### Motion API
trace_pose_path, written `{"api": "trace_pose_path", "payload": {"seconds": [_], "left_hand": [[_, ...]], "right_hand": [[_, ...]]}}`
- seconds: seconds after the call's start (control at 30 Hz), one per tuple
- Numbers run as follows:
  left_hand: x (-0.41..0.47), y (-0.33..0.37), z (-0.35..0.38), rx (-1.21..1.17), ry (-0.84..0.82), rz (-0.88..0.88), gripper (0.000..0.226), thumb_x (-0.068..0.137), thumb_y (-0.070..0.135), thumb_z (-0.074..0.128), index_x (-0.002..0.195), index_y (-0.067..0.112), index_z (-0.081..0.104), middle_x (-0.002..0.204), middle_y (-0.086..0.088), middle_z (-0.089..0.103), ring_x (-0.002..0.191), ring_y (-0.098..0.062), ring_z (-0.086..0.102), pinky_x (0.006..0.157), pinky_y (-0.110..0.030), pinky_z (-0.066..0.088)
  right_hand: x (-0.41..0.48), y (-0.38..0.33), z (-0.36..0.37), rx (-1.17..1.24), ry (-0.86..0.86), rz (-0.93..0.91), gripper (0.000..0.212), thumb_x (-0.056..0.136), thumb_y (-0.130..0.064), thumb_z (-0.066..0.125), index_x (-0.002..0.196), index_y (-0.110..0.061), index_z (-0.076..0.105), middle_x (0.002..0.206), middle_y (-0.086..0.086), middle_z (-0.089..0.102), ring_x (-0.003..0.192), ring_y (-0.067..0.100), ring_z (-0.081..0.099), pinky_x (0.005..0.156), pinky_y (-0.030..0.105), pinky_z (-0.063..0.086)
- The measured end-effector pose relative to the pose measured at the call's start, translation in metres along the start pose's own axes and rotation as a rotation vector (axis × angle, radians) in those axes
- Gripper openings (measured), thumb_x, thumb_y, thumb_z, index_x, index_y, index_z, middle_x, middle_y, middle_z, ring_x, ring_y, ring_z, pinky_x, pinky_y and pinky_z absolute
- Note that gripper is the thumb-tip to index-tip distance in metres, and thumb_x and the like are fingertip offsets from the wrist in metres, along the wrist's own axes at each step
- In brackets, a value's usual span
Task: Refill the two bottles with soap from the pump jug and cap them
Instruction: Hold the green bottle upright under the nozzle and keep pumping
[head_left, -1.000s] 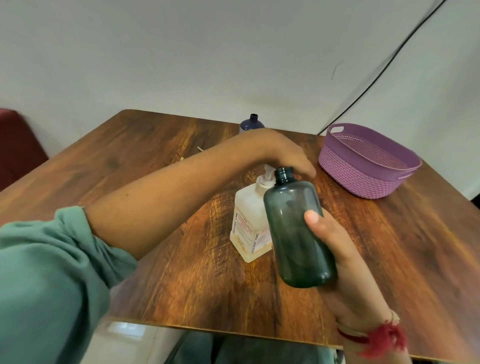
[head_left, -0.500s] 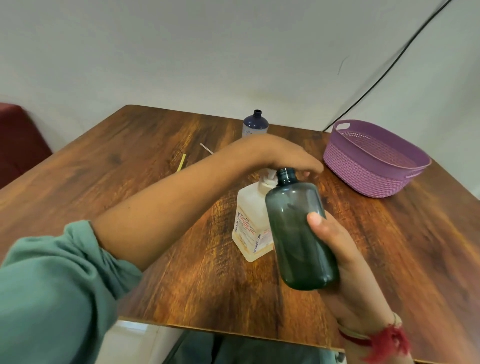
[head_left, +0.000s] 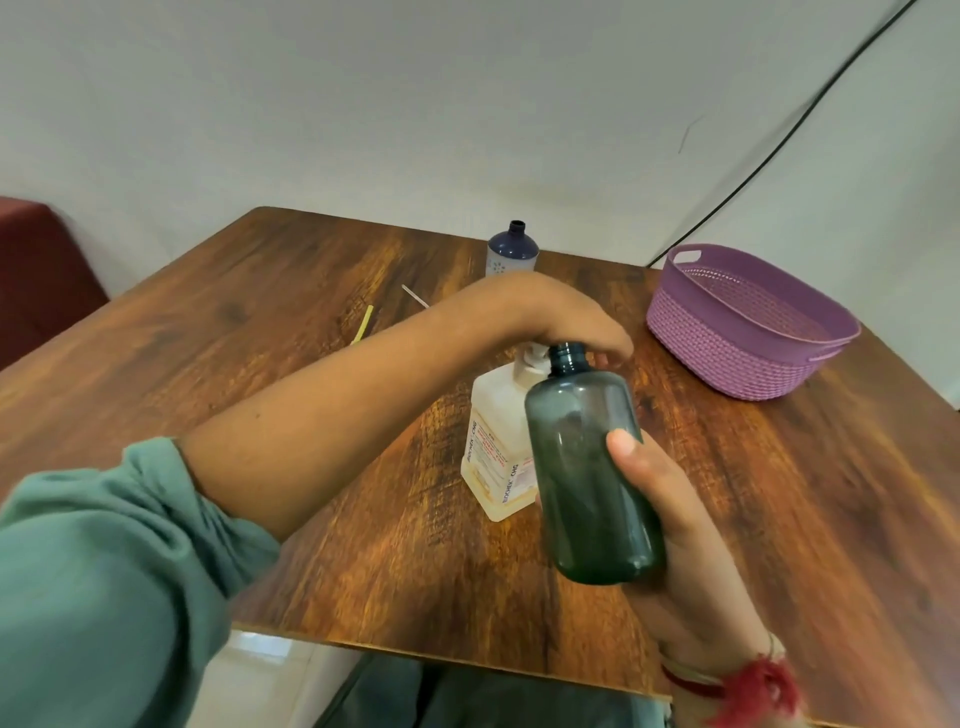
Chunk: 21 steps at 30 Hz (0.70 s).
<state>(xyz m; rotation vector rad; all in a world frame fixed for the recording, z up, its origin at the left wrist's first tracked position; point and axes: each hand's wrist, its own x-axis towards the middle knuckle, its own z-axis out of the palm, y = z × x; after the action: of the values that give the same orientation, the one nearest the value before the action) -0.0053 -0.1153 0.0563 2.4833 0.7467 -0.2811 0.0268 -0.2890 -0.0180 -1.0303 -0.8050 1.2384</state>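
Note:
My right hand grips a dark green see-through bottle, uncapped, held in the air with its open neck right by the pump spout. My left hand rests flat on top of the pump head of the pale pump jug, which stands on the wooden table; the hand hides most of the pump. A second bottle, dark blue on top with a white label and no cap, stands at the table's far edge. No caps are visible.
A purple woven-look basket sits at the back right of the table. A yellow stick and a thin white stick lie behind my left arm. A black cable runs down the wall.
My left hand has sunk a little on the pump head. The green bottle stays by the spout in my right hand. The view shifted slightly.

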Motion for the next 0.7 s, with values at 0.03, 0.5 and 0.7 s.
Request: {"api": "trace_pose_path", "payload": {"seconds": [0.03, 0.5, 0.7], "left_hand": [[0.0, 0.001, -0.001, 0.034, -0.014, -0.013, 0.023, 0.094, 0.035, 0.044, 0.101, 0.016, 0.054, 0.083, 0.005, 0.054, 0.072, -0.011, 0.049, 0.062, -0.022, 0.038], [0.005, 0.003, -0.004, 0.031, -0.008, -0.048, 0.016, 0.094, 0.028, 0.044, 0.087, 0.016, 0.051, 0.077, 0.001, 0.05, 0.064, -0.012, 0.044, 0.056, -0.022, 0.036], [0.007, -0.003, 0.003, 0.0, -0.027, -0.011, 0.015, 0.093, 0.029, 0.041, 0.099, 0.019, 0.049, 0.091, -0.004, 0.049, 0.076, -0.017, 0.042, 0.066, -0.026, 0.035]], "right_hand": [[0.0, 0.0, 0.0, -0.001, 0.003, 0.003, 0.072, 0.049, -0.055, 0.083, 0.108, -0.018, 0.066, 0.103, 0.013, 0.068, 0.084, 0.023, 0.066, 0.064, 0.031, 0.055], [0.002, -0.004, -0.004, -0.018, 0.001, 0.004, 0.075, 0.046, -0.057, 0.082, 0.109, -0.02, 0.066, 0.108, 0.014, 0.068, 0.089, 0.025, 0.067, 0.066, 0.031, 0.055], [0.002, 0.0, -0.002, -0.008, 0.01, 0.001, 0.079, 0.048, -0.056, 0.083, 0.112, -0.014, 0.064, 0.104, 0.015, 0.067, 0.085, 0.023, 0.066, 0.062, 0.03, 0.054]]}}
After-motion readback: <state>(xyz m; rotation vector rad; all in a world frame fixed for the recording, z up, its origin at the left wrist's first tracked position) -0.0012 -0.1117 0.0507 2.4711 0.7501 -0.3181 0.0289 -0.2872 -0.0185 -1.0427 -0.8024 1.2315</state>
